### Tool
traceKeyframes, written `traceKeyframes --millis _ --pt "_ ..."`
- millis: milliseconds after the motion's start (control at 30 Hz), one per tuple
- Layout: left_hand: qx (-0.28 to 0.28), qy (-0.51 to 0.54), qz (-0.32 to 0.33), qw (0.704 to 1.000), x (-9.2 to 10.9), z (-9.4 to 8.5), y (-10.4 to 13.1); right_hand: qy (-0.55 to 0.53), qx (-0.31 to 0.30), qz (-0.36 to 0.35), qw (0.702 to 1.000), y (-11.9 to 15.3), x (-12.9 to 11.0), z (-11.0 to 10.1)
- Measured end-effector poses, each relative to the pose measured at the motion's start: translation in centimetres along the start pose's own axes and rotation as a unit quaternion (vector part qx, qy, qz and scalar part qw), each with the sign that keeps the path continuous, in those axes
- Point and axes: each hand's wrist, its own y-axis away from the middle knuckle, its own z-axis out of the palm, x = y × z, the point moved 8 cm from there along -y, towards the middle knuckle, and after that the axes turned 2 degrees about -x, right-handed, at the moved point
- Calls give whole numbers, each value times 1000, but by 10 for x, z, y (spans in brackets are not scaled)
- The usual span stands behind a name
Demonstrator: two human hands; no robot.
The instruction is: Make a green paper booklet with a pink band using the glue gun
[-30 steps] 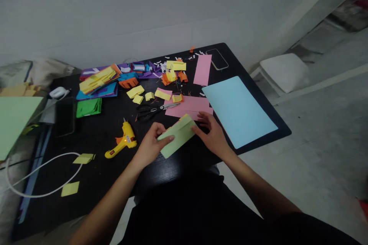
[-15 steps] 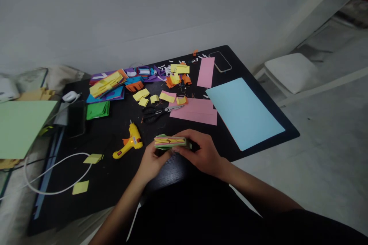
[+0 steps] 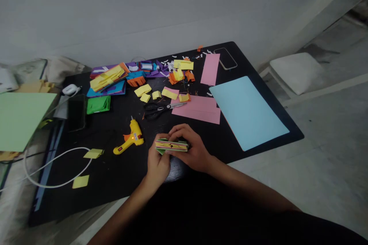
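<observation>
A thick stack of folded paper (image 3: 171,145), green outside with yellow and pink layers along its edge, is held between both hands above the table's front edge. My left hand (image 3: 158,160) grips its left end, thumb underneath. Around the right end closes my right hand (image 3: 194,149), its fingers over the far side. The yellow glue gun (image 3: 133,136) lies to the left of my hands. Beyond them are black-handled scissors (image 3: 161,110) and pink paper sheets (image 3: 198,109). Small folded yellow pieces (image 3: 143,90) lie behind the scissors.
Light blue sheets (image 3: 250,113) cover the table's right part, with a phone (image 3: 225,59) behind. Colored paper bundles (image 3: 109,78) and a green bundle (image 3: 98,104) sit back left. A white cable (image 3: 54,185) loops at left. A white stool (image 3: 297,72) stands at right.
My left hand has turned more upright around the stack's left end. My right fingers have shifted left along the far side. The camera view has moved slightly.
</observation>
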Motion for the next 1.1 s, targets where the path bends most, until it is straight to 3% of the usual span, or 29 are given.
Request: traceKeyframes --millis 233,467,600,833,967,1100 --pt "0 32 22 999 -2 6 1 -36 -8 -3 999 1 7 6" --pt "25 40 -81 996 -7 -9 -4 21 -24 -48 998 -2 -27 -17" --pt "39 10 -97 994 -7 -19 -7 -4 -28 -7 1000 -3 -27 -32" --pt "44 25 -143 989 -9 -23 -6 -59 -7 67 996 -7 -12 -29" --pt "46 106 -212 970 -21 -22 -4 -34 10 102 994 -14 -13 -37" --pt "74 263 -268 924 -29 -16 -4 -68 81 91 990 -23 -19 -59"
